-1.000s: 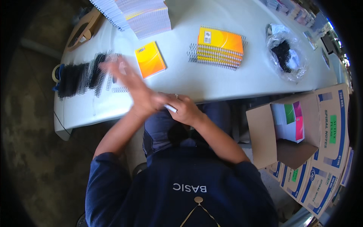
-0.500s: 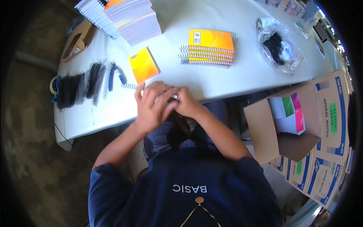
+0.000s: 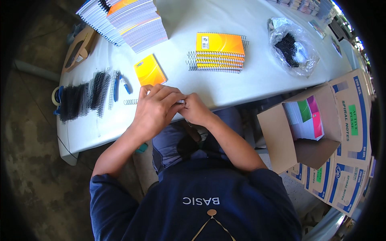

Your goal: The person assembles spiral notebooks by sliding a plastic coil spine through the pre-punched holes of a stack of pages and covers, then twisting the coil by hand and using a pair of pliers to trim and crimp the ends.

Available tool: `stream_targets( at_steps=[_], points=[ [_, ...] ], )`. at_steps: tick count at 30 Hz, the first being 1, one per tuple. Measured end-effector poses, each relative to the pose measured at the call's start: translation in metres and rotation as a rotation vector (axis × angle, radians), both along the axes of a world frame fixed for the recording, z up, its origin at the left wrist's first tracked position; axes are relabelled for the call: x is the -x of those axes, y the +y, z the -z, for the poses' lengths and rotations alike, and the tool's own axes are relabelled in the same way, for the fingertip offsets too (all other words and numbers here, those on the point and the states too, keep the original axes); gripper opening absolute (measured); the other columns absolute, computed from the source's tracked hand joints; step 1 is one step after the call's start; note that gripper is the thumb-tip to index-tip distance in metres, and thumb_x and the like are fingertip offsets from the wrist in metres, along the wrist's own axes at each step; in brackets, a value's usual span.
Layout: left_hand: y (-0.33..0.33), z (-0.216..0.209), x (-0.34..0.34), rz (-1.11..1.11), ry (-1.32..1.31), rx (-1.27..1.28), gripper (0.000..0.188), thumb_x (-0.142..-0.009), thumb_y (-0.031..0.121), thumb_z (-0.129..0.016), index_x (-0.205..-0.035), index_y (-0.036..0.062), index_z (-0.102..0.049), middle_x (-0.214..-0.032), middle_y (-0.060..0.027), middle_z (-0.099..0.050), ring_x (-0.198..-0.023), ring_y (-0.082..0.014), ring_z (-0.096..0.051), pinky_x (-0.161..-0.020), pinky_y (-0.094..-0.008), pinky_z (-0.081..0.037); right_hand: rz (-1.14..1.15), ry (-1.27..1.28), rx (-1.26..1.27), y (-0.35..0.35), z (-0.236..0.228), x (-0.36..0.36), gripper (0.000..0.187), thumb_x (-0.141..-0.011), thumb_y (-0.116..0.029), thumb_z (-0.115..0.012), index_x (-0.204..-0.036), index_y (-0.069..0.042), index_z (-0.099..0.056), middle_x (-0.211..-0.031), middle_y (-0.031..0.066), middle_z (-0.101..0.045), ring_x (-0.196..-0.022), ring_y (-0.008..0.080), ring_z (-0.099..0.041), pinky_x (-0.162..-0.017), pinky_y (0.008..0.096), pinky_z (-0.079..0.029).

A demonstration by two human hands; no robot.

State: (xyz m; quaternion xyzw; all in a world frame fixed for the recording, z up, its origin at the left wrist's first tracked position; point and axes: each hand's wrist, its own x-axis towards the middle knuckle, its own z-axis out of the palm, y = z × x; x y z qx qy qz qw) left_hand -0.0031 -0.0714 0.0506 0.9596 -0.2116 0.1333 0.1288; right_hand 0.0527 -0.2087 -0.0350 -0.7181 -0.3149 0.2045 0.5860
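Observation:
My left hand (image 3: 156, 106) arches over the table's front edge, its fingers bent down and closed on what looks like a spiral notebook, mostly hidden beneath them. A loose end of wire coil (image 3: 130, 102) pokes out to the left from under that hand. My right hand (image 3: 195, 109) meets it from the right, fingers pinched at the same piece, where a small pale edge shows between the hands. Just beyond lies a yellow-orange notebook (image 3: 149, 70), flat and tilted. Farther right sits a stack of orange notebooks (image 3: 220, 44) with coils sticking out at the sides.
Black coils (image 3: 76, 98), a blue pen-like tool (image 3: 116, 86) and a blue-white marker (image 3: 125, 85) lie left. Tall paper stacks (image 3: 138, 28) stand at the back left. A plastic bag (image 3: 309, 64) of black bits is at right. An open carton (image 3: 277, 140) stands beside the table.
Both hands stay together at the table edge, with the left hand shifted slightly left and its fingers bunched closer. The view has moved a little; the stacks stay in place.

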Motion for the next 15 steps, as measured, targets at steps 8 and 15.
stream_targets(
  at_steps=[8,15],
  points=[
    [-0.008,-0.016,-0.002,-0.018,0.048,0.028,0.015,-0.073,0.014,-0.068,-0.088,0.0117,-0.064,-0.088,0.0009,-0.064,-0.086,-0.0186,-0.058,-0.083,-0.0368,-0.038,-0.024,0.029,-0.058,-0.002,-0.002,-0.002,0.017,-0.082,-0.009,-0.059,-0.092,0.004,-0.063,-0.081,0.0190,-0.066,-0.076,0.0221,-0.065,-0.068,0.0338,-0.048],
    [-0.014,-0.019,-0.005,-0.085,-0.009,-0.072,0.033,-0.068,0.023,-0.075,-0.094,0.0087,-0.062,-0.091,-0.0090,-0.061,-0.090,-0.0256,-0.058,-0.087,-0.0392,-0.037,0.033,-0.003,-0.269,-0.006,-0.002,0.000,0.022,-0.085,-0.011,-0.058,-0.102,0.003,-0.058,-0.091,0.0141,-0.065,-0.084,0.0201,-0.063,-0.075,0.0329,-0.049]
  ],
)
